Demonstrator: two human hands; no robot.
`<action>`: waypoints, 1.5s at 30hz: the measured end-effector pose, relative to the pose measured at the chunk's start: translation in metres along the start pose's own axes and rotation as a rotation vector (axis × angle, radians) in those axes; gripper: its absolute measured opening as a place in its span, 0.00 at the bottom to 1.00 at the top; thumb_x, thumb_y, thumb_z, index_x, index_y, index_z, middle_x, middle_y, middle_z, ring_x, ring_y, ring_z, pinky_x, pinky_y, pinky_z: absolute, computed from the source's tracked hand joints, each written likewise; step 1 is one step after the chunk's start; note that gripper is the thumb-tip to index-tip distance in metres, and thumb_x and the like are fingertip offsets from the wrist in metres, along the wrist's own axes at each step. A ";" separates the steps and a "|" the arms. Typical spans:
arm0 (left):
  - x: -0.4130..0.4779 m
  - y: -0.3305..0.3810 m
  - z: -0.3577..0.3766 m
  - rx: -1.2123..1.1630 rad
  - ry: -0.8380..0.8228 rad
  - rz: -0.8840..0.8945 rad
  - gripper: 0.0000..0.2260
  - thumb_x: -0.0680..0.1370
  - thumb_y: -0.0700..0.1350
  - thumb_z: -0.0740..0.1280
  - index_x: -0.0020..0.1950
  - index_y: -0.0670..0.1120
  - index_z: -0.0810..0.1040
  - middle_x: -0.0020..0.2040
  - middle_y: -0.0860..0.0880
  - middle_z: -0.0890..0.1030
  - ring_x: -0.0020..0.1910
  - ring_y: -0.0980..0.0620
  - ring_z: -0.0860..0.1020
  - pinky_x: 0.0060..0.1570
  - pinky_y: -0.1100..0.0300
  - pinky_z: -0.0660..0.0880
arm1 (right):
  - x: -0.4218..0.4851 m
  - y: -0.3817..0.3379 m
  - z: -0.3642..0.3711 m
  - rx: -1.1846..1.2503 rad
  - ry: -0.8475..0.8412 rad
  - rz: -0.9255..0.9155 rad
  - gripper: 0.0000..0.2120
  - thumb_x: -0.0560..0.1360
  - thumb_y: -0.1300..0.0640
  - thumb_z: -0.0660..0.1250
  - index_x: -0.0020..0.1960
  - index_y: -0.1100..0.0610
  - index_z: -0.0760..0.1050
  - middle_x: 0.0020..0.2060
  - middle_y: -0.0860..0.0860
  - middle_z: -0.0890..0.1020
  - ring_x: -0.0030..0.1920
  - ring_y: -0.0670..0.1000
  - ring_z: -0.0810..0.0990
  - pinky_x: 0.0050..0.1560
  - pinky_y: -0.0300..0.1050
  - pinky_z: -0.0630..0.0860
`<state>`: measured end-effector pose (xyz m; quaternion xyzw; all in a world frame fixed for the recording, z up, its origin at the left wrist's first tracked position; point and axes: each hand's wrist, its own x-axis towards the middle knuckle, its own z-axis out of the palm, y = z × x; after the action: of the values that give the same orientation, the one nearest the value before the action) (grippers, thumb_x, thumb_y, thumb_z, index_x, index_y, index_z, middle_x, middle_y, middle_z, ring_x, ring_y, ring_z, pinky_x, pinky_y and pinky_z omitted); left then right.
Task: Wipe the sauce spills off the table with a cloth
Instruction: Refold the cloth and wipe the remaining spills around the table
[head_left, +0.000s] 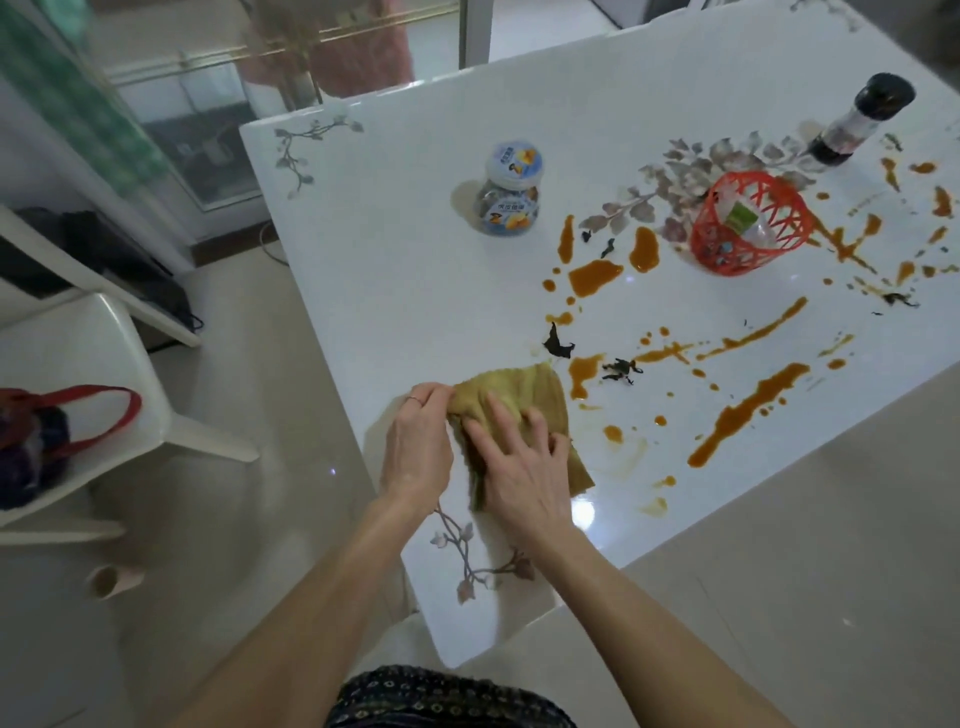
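At edge of white table (415, 291): my left hand (415, 447) pinches olive-yellow cloth (519, 387), right hand (519, 478) presses it flat; fold thick before sweeping orange-brown sauce spills (748, 410).

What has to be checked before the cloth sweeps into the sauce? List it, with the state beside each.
1. Grip on the cloth: ok; the left hand pinches its edge, the right hand presses flat on it.
2. Cloth down on the table: ok.
3. Way to the nearest sauce puddle: ok; nothing stands between.
4. Dark scraps by that puddle: not ok; the cloth would likely drag them along.
5. Red basket: not ok; it stands among the spills.
6. Cloth's underside clean: cannot tell.
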<state>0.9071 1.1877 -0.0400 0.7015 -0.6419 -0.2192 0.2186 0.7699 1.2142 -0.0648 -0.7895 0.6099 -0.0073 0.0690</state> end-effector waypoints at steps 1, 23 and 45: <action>0.002 -0.002 -0.001 -0.001 0.019 -0.007 0.22 0.71 0.26 0.59 0.60 0.42 0.76 0.59 0.46 0.76 0.57 0.46 0.74 0.57 0.59 0.69 | -0.004 -0.008 0.000 0.002 -0.006 -0.025 0.21 0.74 0.54 0.59 0.67 0.44 0.69 0.74 0.49 0.64 0.62 0.63 0.67 0.49 0.56 0.67; 0.028 -0.008 -0.002 -0.046 0.008 -0.112 0.05 0.72 0.40 0.70 0.39 0.47 0.76 0.34 0.52 0.78 0.35 0.50 0.75 0.39 0.53 0.74 | 0.038 -0.002 -0.005 -0.015 -0.126 0.082 0.28 0.70 0.49 0.57 0.71 0.43 0.66 0.69 0.50 0.68 0.62 0.60 0.68 0.48 0.57 0.68; -0.030 0.033 0.044 0.244 -0.261 0.009 0.35 0.78 0.49 0.61 0.77 0.41 0.44 0.77 0.42 0.43 0.76 0.42 0.41 0.74 0.48 0.43 | -0.031 0.069 0.001 -0.015 -0.061 0.206 0.34 0.69 0.59 0.58 0.75 0.44 0.61 0.70 0.49 0.67 0.65 0.58 0.65 0.56 0.58 0.64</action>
<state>0.8523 1.2140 -0.0554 0.6856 -0.6897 -0.2279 0.0474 0.6954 1.2267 -0.0715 -0.7231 0.6853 0.0284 0.0818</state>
